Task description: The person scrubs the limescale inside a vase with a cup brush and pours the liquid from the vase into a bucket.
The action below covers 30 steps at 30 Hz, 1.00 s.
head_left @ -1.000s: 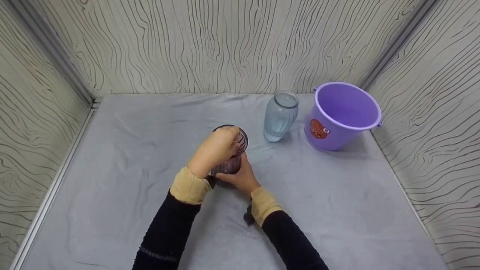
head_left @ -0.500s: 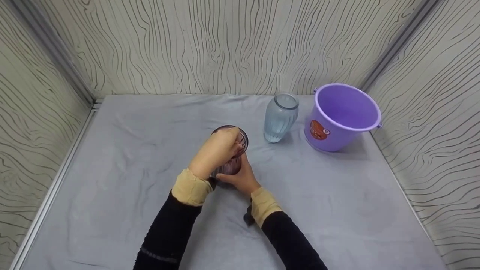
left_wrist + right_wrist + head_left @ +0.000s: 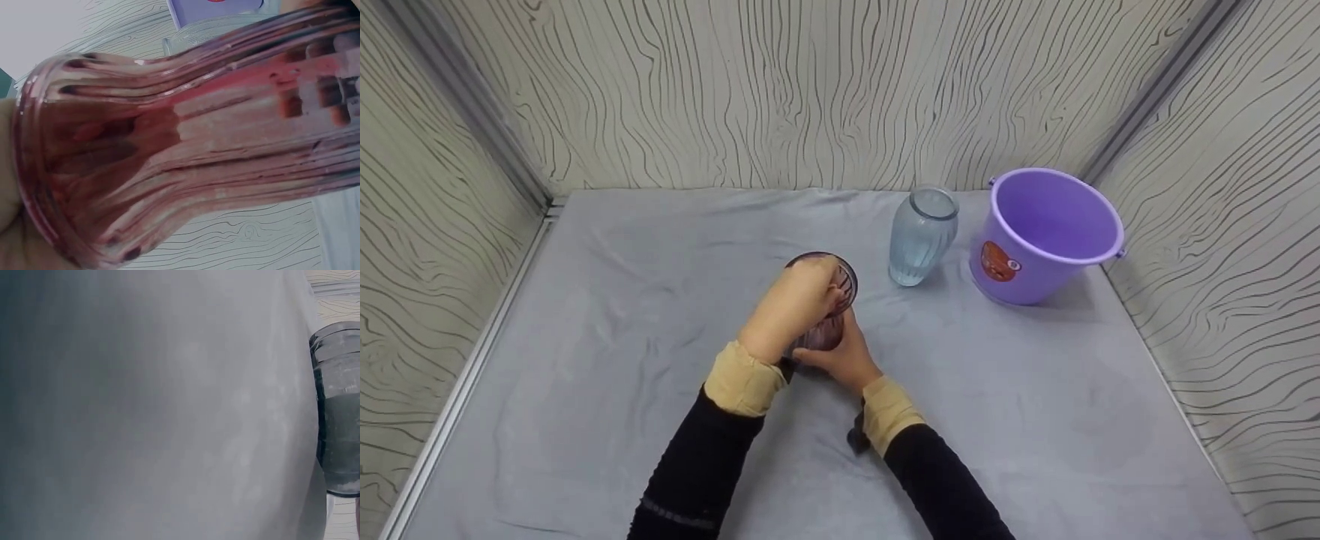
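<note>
A purple-tinted ribbed glass vase [image 3: 826, 330] leans between both hands, its mouth toward the far side. My left hand [image 3: 789, 306] lies over its rim, fingers reaching into the mouth, where they are mostly hidden. In the left wrist view the same vase [image 3: 214, 129] looks reddish; dark shapes, possibly fingers, show through its neck, and whether they hold something is unclear. My right hand [image 3: 846, 354] grips the vase's lower body from the right, thumb across the near side. In the right wrist view a grey-looking glass vessel [image 3: 340, 433] is cut by the edge; which one, I cannot tell.
A pale blue glass vase [image 3: 921, 244] stands upright behind and right of the hands. Beside it is a purple bucket [image 3: 1020, 274] with a red sticker. Grey cloth [image 3: 607, 360] covers the table, and wood-grain panels [image 3: 765, 90] enclose it.
Almost nothing differs. The left hand and wrist have shifted very slightly to the right; the right hand keeps its grip on the purple vase.
</note>
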Each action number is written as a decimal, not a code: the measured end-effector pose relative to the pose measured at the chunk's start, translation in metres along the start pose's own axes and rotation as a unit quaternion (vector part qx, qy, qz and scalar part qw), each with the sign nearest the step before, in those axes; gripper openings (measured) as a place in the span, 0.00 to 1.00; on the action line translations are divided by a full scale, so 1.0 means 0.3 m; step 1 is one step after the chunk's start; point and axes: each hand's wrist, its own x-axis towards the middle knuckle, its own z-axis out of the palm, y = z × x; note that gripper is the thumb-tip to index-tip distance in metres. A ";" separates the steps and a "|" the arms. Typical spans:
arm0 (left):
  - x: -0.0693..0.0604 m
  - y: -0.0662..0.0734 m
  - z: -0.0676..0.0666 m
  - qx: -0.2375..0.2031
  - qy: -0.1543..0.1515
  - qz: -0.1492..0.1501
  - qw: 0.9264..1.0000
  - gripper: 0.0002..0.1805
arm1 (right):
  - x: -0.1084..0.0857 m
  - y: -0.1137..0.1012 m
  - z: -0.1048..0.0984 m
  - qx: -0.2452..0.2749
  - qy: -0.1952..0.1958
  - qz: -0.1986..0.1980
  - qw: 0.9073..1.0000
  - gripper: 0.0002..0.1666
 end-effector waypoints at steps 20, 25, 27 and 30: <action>-0.033 0.013 0.021 0.064 0.071 0.048 0.994 0.06 | 0.006 0.144 0.026 -0.045 0.061 -0.027 0.997 0.66; -0.025 0.012 0.013 0.049 0.057 0.045 0.996 0.05 | 0.005 0.138 0.024 -0.040 0.058 -0.021 0.997 0.67; -0.020 0.013 0.010 0.048 0.048 0.043 0.997 0.05 | 0.005 0.136 0.023 -0.040 0.056 -0.015 0.998 0.68; -0.014 0.014 0.009 0.054 0.038 0.034 0.997 0.05 | 0.005 0.135 0.023 -0.046 0.054 -0.007 0.997 0.69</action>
